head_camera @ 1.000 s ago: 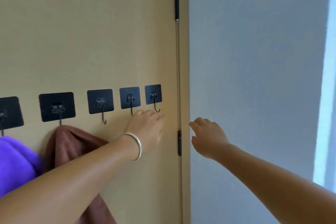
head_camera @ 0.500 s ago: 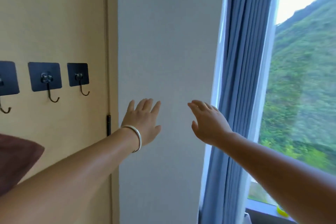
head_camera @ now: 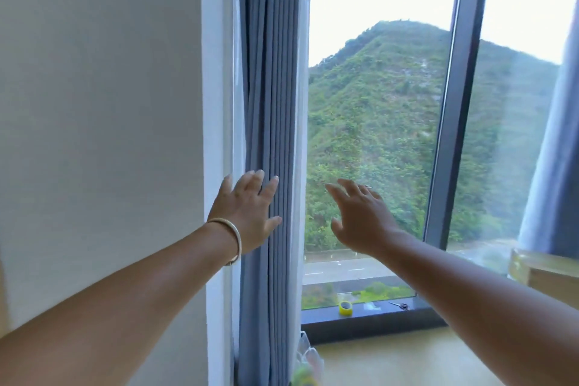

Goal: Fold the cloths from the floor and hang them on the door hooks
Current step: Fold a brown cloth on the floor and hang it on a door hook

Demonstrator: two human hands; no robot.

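Both arms stretch forward at chest height. My left hand [head_camera: 247, 213], with a silver bangle on the wrist, is spread flat with straight fingers in front of the blue curtain [head_camera: 269, 103]. My right hand [head_camera: 360, 219] is open too, fingers loosely spread, in front of the window [head_camera: 376, 103]. Neither hand holds anything. No cloth, door or hook is in view.
A white wall [head_camera: 100, 135] fills the left. The dark window sill [head_camera: 376, 318] carries a yellow tape roll [head_camera: 346, 308] and small scissors [head_camera: 399, 305]. A cardboard box corner [head_camera: 545, 273] juts in at the right. Tan floor [head_camera: 391, 360] lies below the sill.
The view has swung right, away from the door with its hooks and hung cloths, past the wall to the window. Both empty hands stayed raised and spread wider open.
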